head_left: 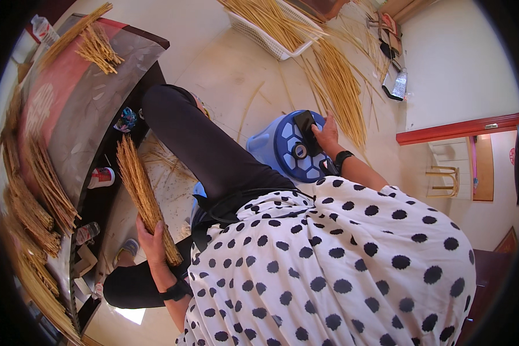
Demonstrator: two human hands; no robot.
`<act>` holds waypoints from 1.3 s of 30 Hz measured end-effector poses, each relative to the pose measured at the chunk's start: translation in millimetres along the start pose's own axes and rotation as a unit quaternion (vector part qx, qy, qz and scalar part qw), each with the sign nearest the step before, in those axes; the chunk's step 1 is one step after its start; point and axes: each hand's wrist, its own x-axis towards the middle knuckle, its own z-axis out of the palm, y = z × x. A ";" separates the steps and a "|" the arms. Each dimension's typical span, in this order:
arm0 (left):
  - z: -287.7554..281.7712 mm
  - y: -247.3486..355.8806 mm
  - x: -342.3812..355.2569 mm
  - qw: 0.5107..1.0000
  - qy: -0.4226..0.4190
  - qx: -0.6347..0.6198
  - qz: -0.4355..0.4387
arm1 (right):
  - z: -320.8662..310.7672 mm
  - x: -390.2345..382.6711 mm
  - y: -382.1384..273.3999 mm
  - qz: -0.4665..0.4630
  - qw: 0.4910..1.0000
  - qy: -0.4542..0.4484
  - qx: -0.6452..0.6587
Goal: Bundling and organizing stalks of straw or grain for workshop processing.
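Observation:
My left hand (151, 241) is wrapped round the lower part of a thick bundle of dry straw-like stalks (141, 187). The bundle slants up and away from my lap, its brushy end beside the table edge. To the right, my right hand (327, 137) grips a black smartphone (307, 131) over a round blue plastic stool (282, 135). My thumb lies on the phone; the fingers under it are partly hidden. Close to the phone, a tape roll (299, 151) rests on the stool top.
More stalk bundles (34, 207) line the table (69, 86) at left, with a short bundle (100, 49) at its far end. A white plastic basket (259, 41) of long stalks stands ahead. Loose stalks (340, 86) lie on the floor beyond the stool. A red-and-white cup (102, 177) sits under the table edge.

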 end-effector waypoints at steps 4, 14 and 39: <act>-6.8 4.0 -5.4 1.000 0.000 -0.004 -0.018 | 13.2 6.8 -29.7 -0.028 0.999 -0.018 0.016; 1.2 56.1 -23.6 0.997 0.045 0.067 0.003 | 6.8 -10.7 -241.2 -0.133 0.872 -0.171 0.439; -2.2 106.6 -38.7 0.985 0.113 -0.127 -0.035 | 7.4 -171.7 -437.7 -0.224 0.428 -0.744 0.461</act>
